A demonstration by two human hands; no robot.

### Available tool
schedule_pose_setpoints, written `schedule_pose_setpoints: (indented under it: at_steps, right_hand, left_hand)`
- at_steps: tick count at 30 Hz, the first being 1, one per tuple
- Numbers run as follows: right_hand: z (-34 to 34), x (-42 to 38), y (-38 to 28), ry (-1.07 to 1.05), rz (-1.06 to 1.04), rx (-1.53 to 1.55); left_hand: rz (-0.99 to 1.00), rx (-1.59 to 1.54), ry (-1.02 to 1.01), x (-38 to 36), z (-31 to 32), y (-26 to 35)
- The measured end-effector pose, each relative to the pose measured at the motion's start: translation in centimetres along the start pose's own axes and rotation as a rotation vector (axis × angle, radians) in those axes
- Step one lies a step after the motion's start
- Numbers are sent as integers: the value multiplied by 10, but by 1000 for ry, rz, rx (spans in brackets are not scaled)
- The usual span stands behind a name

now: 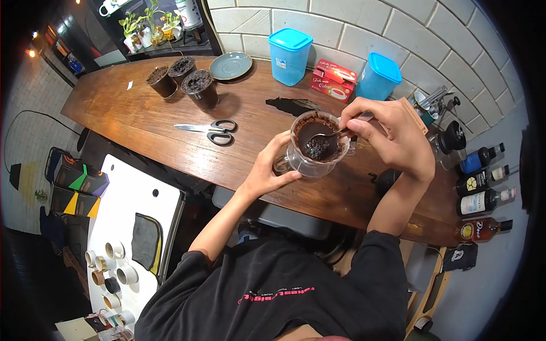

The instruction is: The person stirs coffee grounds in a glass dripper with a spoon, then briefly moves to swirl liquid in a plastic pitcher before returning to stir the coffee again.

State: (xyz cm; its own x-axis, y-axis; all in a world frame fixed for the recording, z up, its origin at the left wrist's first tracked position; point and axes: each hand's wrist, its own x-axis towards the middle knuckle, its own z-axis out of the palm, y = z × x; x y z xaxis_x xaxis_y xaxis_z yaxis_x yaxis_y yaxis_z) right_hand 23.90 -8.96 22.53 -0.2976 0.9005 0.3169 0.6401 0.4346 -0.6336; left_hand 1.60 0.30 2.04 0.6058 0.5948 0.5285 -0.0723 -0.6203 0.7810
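So we've got a clear cup point(313, 167) in our left hand point(266, 166), fingers wrapped on its side and thumb on the near wall. Our right hand point(392, 136) is pinching a spoon point(333, 134) near the rim, with the spoon's head down in the dark, wet mix point(317, 149).

Biggest worry imo is a spill. The cup's open on top and dark stuff is smeared all round the inside near the rim, so one big sweep or a quick lift could flick some onto the bench point(250, 94). Second one: push too hard on the wall with the spoon and the cup could twist or tip, since only our left hand is steadying it. We can't tell whether its base is on the wood or held just above. Looks like glass or clear plastic, so wet fingers might slip too.

Position-wise, the cup sits between our hands: touching the left one, just beside the right. The scissors point(208, 130) and three filled cups point(205, 102) are off past our left hand, clear of both.
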Motion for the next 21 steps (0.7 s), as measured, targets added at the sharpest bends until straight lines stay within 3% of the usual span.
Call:
schedule_pose_setpoints:
  at_steps: [8, 13, 21]
  right_hand:
    - [-6, -4, -8, 50, -62, -110]
    - [3, -3, 7, 15, -38, 64]
    - [5, 3, 16, -72, -63, -9]
  left_hand:
    - [14, 12, -10, -2, -4, -1]
    - [-6, -5, -12, -1, -4, -1]
    - [-11, 10, 8, -1, -1, -2]
